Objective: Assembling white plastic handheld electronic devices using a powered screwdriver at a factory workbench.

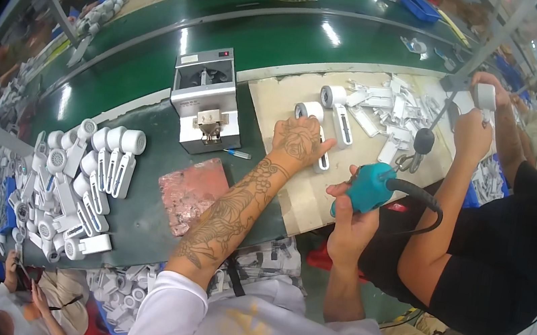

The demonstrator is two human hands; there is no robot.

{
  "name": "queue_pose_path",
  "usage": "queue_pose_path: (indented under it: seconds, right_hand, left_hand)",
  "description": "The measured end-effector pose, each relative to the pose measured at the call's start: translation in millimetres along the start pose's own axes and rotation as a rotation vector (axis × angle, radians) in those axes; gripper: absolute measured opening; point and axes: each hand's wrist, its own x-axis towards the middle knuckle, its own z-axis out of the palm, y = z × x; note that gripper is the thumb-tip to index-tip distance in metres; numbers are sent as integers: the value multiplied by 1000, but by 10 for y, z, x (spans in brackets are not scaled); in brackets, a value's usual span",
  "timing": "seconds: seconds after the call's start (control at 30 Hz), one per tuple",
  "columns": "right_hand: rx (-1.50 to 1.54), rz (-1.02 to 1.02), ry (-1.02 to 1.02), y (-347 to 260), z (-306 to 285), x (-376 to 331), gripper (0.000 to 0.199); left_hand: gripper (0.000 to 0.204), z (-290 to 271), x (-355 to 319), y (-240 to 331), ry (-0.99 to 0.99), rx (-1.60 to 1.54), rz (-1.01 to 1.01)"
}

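My left hand reaches forward over the cardboard-covered bench, fingers curled down over a white hair-dryer-shaped unit. The unit's round head shows beyond my knuckles and part of its slotted handle beside my thumb; my fingertips are hidden. In my right hand is a teal electric screwdriver, held over the near edge of the bench with its black cable looping right. A second white unit lies just beyond my left hand, its handle toward me.
A screw feeder stands left of the cardboard, with a worn reddish slab nearer me. Piled white units crowd the left bench. Loose white casings lie at right. A hook hangs near a co-worker's arm.
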Motion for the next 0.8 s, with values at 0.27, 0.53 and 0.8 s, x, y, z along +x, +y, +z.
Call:
queue_pose_path:
  seconds: [0.27, 0.53, 0.8]
  right_hand:
    - [115, -7, 23, -92, 127, 74, 36]
    - [249, 67, -145, -174, 495, 323, 51]
    - [444, -66, -266, -260, 1701, 672, 57]
  left_hand:
    - [30, -497, -686, -253, 330, -326, 212]
    - [23, -921, -1742, -963, 213, -275, 149]
    - [23, -943, -1777, -1370, 196, -393, 83]
